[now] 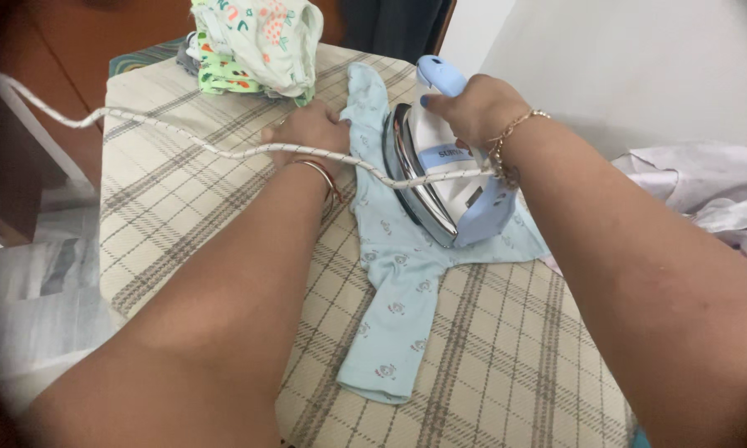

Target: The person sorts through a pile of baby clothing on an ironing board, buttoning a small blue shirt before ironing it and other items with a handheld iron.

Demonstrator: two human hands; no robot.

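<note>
Here, seen from above, a person's two bare arms reach forward over an ironing board (183, 249) covered in beige checked cloth. The right hand (473, 108), wearing a thin gold bracelet, has its grip wrapped tight around the pale blue handle of an iron (440, 178). The iron is white and blue with a shiny metal soleplate, and it is tipped onto its side so the soleplate faces nine o'clock. It sits at about one o'clock from the middle of the board, resting on a small light blue garment (398, 290).

The garment is printed with tiny pictures and lies flat across the board. One long sleeve or leg trails toward six o'clock, and another narrow part stretches toward twelve o'clock, between the two hands.

The left hand (307, 133), with bangles at the wrist, lies at eleven o'clock, just beside the iron. Its grip is not closed on anything; the palm presses flat on the garment's left edge.

A white braided cord (183, 137) runs from the iron, over the left wrist, and away toward ten o'clock.

At twelve o'clock, on the far end of the board, sits a pile of folded baby clothes (257, 41) in white and green prints. At three o'clock, beyond the board, lies crumpled white fabric (705, 187).
</note>
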